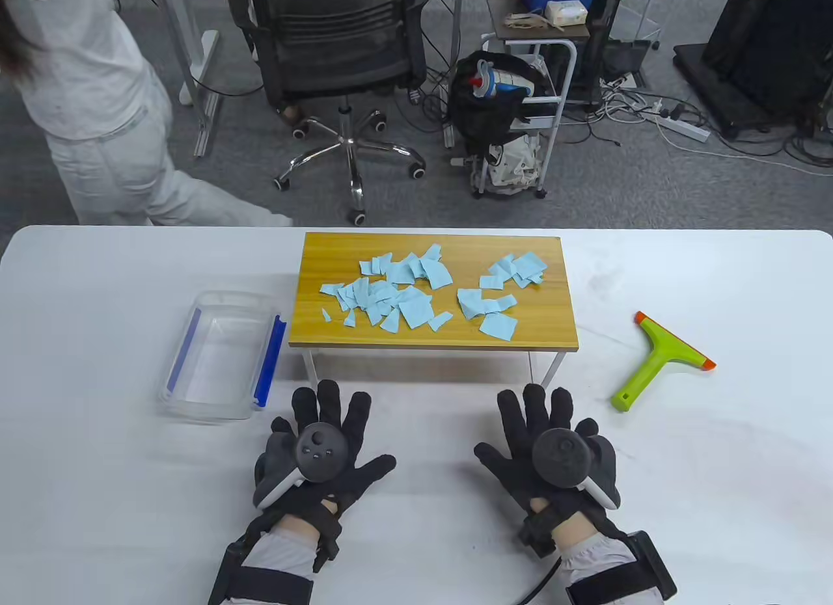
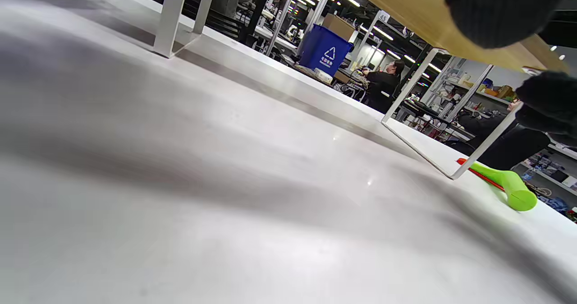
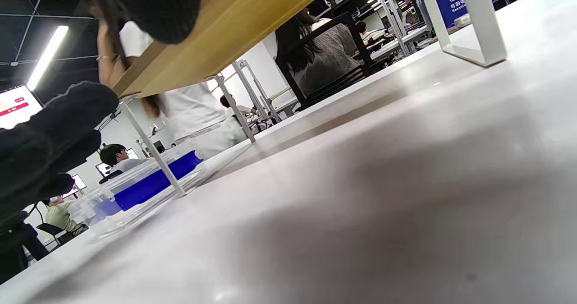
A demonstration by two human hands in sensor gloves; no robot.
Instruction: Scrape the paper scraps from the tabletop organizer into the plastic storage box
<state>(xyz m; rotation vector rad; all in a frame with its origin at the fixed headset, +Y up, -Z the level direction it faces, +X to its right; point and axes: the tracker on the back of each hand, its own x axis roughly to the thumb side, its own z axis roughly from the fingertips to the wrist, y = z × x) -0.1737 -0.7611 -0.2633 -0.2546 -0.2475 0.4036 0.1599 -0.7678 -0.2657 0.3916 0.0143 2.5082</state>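
Both hands flat and spread on the counter, holding nothing.
Right hand [image 1: 553, 449] should take the scraper [image 1: 660, 360] by its handle; paper scraps [image 1: 416, 291] lie on the organizer [image 1: 312, 306], storage box [image 1: 221, 358] just left, near the left hand [image 1: 322, 449].

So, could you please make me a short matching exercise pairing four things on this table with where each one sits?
Things:
1. scraps
2. box
3. scraper
4. left hand

Places:
A. on the table right of the organizer
B. flat on the table in front of the organizer
C. on the table left of the organizer
D. on top of the organizer

Pairs: 1-D, 2-C, 3-A, 4-B
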